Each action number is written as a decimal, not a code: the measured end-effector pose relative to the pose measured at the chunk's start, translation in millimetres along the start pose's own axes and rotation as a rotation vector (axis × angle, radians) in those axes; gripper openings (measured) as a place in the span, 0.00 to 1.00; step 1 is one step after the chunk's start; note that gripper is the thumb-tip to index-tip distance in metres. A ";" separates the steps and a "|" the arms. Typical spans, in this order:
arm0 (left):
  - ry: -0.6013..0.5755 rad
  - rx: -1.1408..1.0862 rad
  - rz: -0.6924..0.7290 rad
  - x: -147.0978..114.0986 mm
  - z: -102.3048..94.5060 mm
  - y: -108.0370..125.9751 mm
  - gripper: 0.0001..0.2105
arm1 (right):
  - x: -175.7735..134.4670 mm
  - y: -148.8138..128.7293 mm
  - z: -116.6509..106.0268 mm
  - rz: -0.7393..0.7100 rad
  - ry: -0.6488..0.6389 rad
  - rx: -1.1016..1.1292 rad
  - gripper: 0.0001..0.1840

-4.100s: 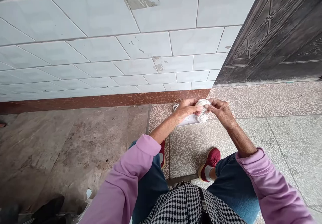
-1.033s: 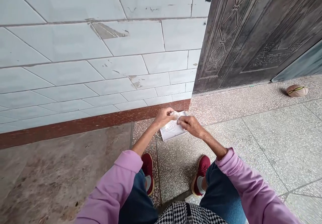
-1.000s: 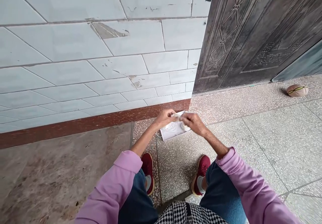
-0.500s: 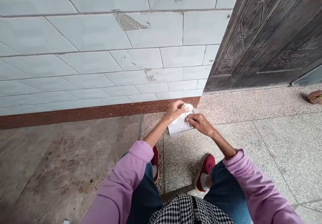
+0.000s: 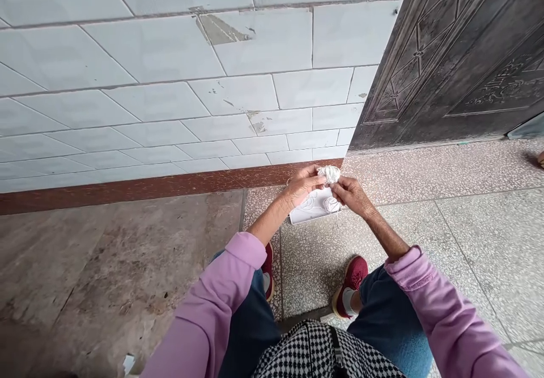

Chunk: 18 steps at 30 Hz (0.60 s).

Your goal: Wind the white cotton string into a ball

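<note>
My left hand (image 5: 306,185) is closed around the left side of a wound ball of white string (image 5: 329,173), held up above the floor. My right hand (image 5: 352,195) pinches at the lower right edge of the same ball, where its fingertips seem to grip the string; the exact strand is too small to make out. Below both hands a shallow white box (image 5: 310,215) rests on the floor. Inside it lie loose loops of string and a second, smaller white ball (image 5: 331,204). A thin strand hangs over the box's right side.
A white tiled wall (image 5: 170,100) with a reddish-brown base strip stands just beyond the box. To the right is a dark carved door (image 5: 446,55). My red shoes (image 5: 355,279) are on the speckled floor (image 5: 314,276), with a checkered cloth (image 5: 314,352) at my lap.
Both hands have risen and shifted right with the string ball, which now shows more fully between them. The second ball in the box has come into sight. The view has turned slightly left.
</note>
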<state>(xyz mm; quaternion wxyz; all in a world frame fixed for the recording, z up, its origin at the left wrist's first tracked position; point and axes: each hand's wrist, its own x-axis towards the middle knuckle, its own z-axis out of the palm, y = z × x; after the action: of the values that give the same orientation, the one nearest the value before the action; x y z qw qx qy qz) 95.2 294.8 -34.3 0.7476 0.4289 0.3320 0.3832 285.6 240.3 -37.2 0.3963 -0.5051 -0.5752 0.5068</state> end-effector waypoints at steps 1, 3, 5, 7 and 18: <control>0.034 0.031 0.017 0.9 -0.3 -0.7 0.24 | -1.0 -1.4 3.2 0.000 -0.011 0.026 0.31; 0.068 0.144 0.062 1.1 -0.1 -1.3 0.24 | -2.9 -4.7 6.1 0.014 -0.023 0.080 0.33; 0.065 0.302 0.127 -0.6 0.8 -0.7 0.22 | -4.2 -7.5 5.5 0.048 -0.015 0.116 0.35; 0.029 0.433 0.181 -3.5 1.5 1.1 0.20 | -5.0 -9.6 4.2 0.072 0.008 0.138 0.36; -0.060 0.263 0.041 -11.4 -0.6 2.0 0.28 | -11.9 -11.1 16.6 0.112 0.105 0.202 0.26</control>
<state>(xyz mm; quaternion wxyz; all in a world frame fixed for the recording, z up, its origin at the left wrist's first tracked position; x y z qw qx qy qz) 88.6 285.9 -30.9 0.6865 0.5412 0.3481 0.3387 269.6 225.9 -28.6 0.4458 -0.5198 -0.4708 0.5562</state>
